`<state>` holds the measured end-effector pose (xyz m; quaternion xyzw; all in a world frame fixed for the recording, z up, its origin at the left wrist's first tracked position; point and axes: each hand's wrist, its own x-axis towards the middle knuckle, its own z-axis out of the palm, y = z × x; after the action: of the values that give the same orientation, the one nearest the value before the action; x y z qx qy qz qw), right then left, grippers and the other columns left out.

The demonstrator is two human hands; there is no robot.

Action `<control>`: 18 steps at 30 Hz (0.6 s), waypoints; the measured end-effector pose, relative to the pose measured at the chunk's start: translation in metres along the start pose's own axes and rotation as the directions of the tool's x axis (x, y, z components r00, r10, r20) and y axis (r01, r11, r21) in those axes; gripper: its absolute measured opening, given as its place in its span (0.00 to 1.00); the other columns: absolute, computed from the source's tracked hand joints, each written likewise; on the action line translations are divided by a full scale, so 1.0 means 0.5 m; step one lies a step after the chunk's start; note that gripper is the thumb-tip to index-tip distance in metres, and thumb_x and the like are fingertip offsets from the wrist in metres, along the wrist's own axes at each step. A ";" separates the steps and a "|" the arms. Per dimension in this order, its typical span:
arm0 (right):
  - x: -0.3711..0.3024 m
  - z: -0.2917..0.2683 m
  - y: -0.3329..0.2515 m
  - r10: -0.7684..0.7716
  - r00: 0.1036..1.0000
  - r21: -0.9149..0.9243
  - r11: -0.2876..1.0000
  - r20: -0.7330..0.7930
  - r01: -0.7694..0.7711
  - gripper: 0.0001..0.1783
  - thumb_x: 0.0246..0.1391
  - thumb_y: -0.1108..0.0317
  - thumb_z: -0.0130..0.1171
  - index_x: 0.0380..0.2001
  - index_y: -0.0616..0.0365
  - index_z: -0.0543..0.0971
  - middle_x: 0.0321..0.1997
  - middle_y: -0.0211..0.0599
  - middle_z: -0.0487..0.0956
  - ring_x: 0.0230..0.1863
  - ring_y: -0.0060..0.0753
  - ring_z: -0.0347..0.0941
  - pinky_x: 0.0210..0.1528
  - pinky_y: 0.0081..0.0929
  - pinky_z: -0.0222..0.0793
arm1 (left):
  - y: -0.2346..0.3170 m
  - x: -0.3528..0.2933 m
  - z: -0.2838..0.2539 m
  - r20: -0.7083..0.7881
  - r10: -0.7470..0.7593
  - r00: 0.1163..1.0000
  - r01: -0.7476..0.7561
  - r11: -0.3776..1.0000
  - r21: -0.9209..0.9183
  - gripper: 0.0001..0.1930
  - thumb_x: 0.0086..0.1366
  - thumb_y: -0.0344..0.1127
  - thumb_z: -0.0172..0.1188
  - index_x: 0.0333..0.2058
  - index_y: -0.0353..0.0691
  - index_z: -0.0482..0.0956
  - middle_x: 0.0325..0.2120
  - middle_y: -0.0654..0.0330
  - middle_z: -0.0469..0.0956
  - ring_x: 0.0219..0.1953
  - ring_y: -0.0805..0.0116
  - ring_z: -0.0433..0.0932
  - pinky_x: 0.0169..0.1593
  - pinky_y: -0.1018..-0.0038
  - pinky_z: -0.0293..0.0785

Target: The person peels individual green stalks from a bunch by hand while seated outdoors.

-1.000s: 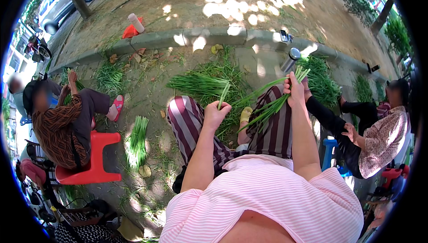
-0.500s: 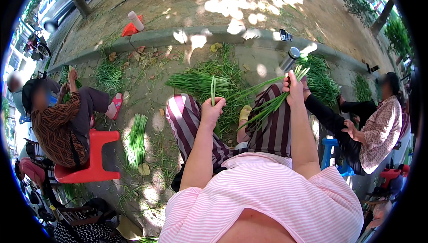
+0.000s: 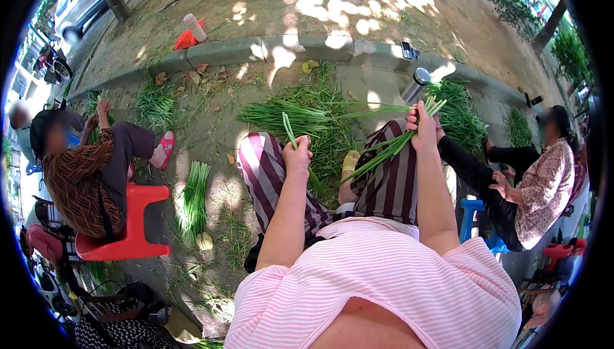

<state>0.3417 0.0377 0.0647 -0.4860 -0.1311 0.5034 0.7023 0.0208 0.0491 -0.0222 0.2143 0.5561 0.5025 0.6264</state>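
Observation:
My left hand [image 3: 297, 153] is closed around a few long green chives [image 3: 289, 129], whose pale ends point up and lean left above the fist. Over my right knee, my right hand [image 3: 423, 133] grips a larger bunch of chives [image 3: 387, 155]. Its pale ends stick out above the fingers, and the green leaves hang down to the left. A few stalks reach out sideways from that hand toward a loose pile of chives [image 3: 288, 112] on the ground in front of my knees.
A neat chive bundle [image 3: 193, 198] lies left of me. Beyond my right hand are a steel flask [image 3: 417, 81] and another chive pile [image 3: 457, 118]. People sit on both sides, one on a red stool [image 3: 137, 221]. A low curb [image 3: 224, 55] runs across ahead, with a pink bottle [image 3: 194, 27] beyond.
My left hand has shifted slightly left, and its chives now tilt left instead of standing upright. My right hand stays nearly in place, with some stalks lying more level beside it.

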 end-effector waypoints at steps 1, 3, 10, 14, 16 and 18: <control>0.002 -0.002 -0.001 0.006 1.000 0.010 1.000 -0.007 -0.006 0.13 0.61 0.59 0.54 0.34 0.58 0.71 0.25 0.27 0.68 0.19 0.14 0.60 0.15 0.11 0.53 | -0.007 0.003 0.004 -0.040 0.031 0.999 -0.029 0.999 0.040 0.06 0.59 0.34 0.62 0.33 0.39 0.80 0.23 0.65 0.78 0.14 0.80 0.69 0.18 0.82 0.64; 0.003 -0.003 -0.002 0.019 1.000 0.031 0.999 -0.022 -0.018 0.13 0.61 0.59 0.54 0.34 0.59 0.71 0.25 0.27 0.68 0.19 0.14 0.60 0.15 0.11 0.53 | -0.018 0.011 0.003 -0.078 0.066 0.995 -0.056 0.991 0.120 0.07 0.59 0.32 0.62 0.34 0.37 0.81 0.23 0.64 0.78 0.14 0.78 0.69 0.19 0.80 0.66; 0.010 -0.014 -0.004 0.051 0.999 0.038 0.998 0.014 -0.052 0.13 0.61 0.59 0.54 0.35 0.58 0.71 0.26 0.27 0.68 0.19 0.15 0.60 0.15 0.11 0.53 | -0.038 0.024 0.002 -0.080 0.160 0.984 -0.138 0.964 0.225 0.10 0.59 0.28 0.57 0.40 0.38 0.80 0.25 0.64 0.77 0.17 0.77 0.71 0.21 0.79 0.67; 0.008 -0.023 -0.013 0.101 0.994 0.045 0.994 0.035 -0.102 0.12 0.61 0.59 0.54 0.35 0.58 0.71 0.26 0.27 0.68 0.19 0.14 0.59 0.15 0.10 0.52 | -0.018 0.015 0.014 -0.009 0.199 0.980 -0.189 0.943 0.274 0.16 0.59 0.25 0.54 0.47 0.42 0.77 0.31 0.60 0.79 0.21 0.71 0.75 0.26 0.75 0.71; 0.005 -0.014 -0.016 0.122 0.990 0.047 0.991 0.066 -0.125 0.12 0.61 0.59 0.55 0.35 0.58 0.70 0.26 0.27 0.68 0.19 0.14 0.59 0.15 0.10 0.52 | -0.042 0.042 -0.001 0.071 0.341 0.937 -0.335 0.828 0.449 0.20 0.58 0.24 0.54 0.50 0.44 0.75 0.35 0.57 0.80 0.25 0.66 0.78 0.30 0.72 0.73; 0.004 -0.013 -0.019 0.132 0.986 0.063 0.988 0.107 -0.139 0.13 0.61 0.59 0.55 0.35 0.57 0.70 0.26 0.27 0.68 0.19 0.13 0.59 0.15 0.09 0.52 | -0.058 0.055 -0.006 0.150 0.372 0.916 -0.390 0.740 0.548 0.23 0.57 0.23 0.53 0.52 0.47 0.75 0.41 0.53 0.80 0.33 0.58 0.80 0.38 0.68 0.73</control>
<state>0.3526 0.0355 0.0684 -0.4421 -0.1158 0.5786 0.6756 0.0259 0.0603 -0.0600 0.5076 0.6145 0.4279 0.4263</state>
